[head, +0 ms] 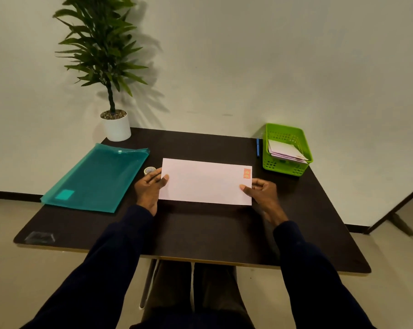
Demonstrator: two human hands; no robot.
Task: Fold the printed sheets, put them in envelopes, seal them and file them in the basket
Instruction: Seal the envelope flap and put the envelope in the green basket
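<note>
A pale pink envelope with an orange stamp at its upper right corner is held above the middle of the dark table, front side up. My left hand grips its left edge, thumb on top. Its right lower corner is pinched by my right hand. A green plastic basket stands at the back right of the table and holds several envelopes.
A teal plastic document folder lies on the left. A small tape roll sits just behind my left hand. A blue pen lies left of the basket. A potted plant stands at the back left corner.
</note>
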